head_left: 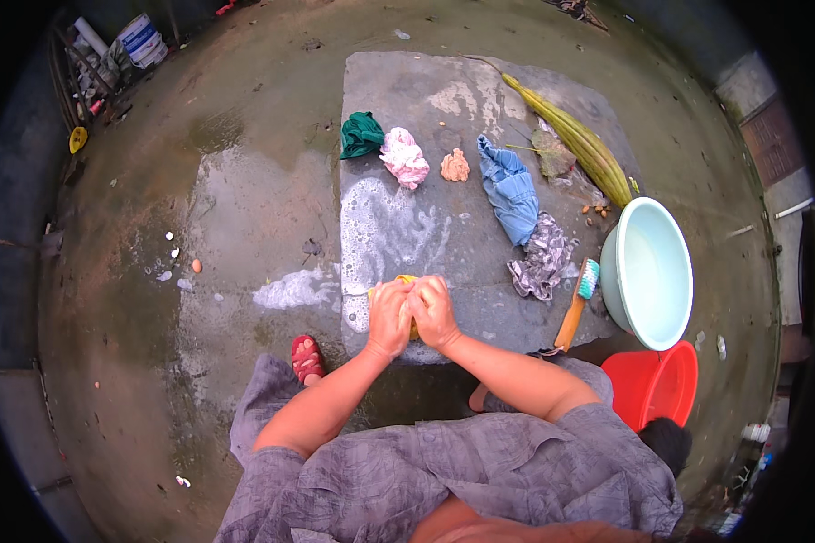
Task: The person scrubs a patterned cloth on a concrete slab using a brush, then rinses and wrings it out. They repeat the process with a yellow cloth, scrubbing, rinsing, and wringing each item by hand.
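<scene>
Both my hands are pressed together on a yellow cloth (414, 330) at the near edge of a stone slab (462, 258). My left hand (389, 313) and my right hand (435, 309) cover most of it; bits of yellow show above and between them. Soapy suds (360, 231) spread over the slab's left side. Beyond my hands lie a bunched green cloth (361, 136), a pink-and-white cloth (405, 158) and a small peach cloth (455, 165). To their right are a twisted blue cloth (509, 190) and a crumpled grey patterned cloth (545, 256).
A wooden-handled scrub brush (576, 305) lies at the slab's right, beside a tilted pale-blue basin (611, 271). Below that stands a red bucket (628, 387). A long green gourd (584, 146) rests along the far right edge. Foam (295, 288) lies on the wet concrete floor (244, 224).
</scene>
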Action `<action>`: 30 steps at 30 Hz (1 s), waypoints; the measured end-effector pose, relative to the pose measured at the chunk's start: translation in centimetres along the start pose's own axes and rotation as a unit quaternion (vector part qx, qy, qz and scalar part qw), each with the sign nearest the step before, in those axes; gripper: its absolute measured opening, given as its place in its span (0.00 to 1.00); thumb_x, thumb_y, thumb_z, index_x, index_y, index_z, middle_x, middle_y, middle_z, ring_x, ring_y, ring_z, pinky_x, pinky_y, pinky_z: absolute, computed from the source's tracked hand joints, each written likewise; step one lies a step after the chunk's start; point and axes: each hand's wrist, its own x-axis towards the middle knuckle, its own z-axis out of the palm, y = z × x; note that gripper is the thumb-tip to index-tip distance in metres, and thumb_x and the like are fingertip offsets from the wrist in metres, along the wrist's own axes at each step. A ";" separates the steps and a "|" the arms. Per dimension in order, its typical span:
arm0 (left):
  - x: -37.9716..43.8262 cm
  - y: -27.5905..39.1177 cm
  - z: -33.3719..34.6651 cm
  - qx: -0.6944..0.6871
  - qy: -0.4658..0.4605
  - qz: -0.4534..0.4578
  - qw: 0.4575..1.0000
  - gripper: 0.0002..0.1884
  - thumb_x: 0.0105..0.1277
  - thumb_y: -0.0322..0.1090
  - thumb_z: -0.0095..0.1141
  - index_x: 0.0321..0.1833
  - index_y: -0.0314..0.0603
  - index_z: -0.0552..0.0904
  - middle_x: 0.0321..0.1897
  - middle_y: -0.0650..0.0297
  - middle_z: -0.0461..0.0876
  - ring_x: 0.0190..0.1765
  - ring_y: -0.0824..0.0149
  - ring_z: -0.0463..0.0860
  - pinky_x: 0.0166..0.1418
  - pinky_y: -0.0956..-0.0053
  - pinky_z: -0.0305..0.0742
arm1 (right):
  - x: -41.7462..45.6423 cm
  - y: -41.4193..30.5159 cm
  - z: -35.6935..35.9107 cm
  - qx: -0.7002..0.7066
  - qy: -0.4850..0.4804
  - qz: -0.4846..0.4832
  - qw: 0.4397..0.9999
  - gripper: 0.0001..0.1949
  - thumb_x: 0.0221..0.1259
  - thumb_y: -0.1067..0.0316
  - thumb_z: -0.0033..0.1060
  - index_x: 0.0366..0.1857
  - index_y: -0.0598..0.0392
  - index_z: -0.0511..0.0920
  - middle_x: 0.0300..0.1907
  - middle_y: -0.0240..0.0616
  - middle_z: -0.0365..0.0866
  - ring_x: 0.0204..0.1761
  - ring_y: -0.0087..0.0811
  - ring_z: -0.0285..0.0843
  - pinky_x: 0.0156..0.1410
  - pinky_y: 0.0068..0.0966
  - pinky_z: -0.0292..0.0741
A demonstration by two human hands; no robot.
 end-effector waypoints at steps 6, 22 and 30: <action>7.8 -3.2 2.2 0.164 0.001 -0.049 0.985 0.11 0.61 0.39 0.47 0.26 0.40 0.75 0.33 0.53 0.74 0.41 0.49 0.71 0.47 0.53 0.63 | 7.5 4.4 1.2 -0.197 -0.002 -0.039 0.980 0.10 0.54 0.58 0.53 0.22 0.52 0.73 0.29 0.39 0.74 0.37 0.43 0.69 0.48 0.37 0.64; 6.6 -2.8 1.8 0.161 -0.022 -0.065 0.985 0.11 0.63 0.39 0.46 0.31 0.40 0.76 0.32 0.55 0.75 0.42 0.52 0.72 0.49 0.54 0.62 | 6.0 4.3 1.2 -0.106 -0.026 -0.015 0.994 0.13 0.59 0.59 0.49 0.21 0.55 0.75 0.30 0.41 0.75 0.39 0.44 0.69 0.50 0.41 0.63; 7.7 -5.2 2.2 0.101 0.044 -0.031 0.993 0.13 0.63 0.38 0.47 0.46 0.40 0.78 0.50 0.49 0.75 0.57 0.49 0.70 0.64 0.55 0.57 | 7.3 2.0 1.5 -0.226 0.053 0.056 0.971 0.12 0.54 0.55 0.57 0.25 0.53 0.77 0.40 0.42 0.75 0.49 0.43 0.67 0.59 0.38 0.61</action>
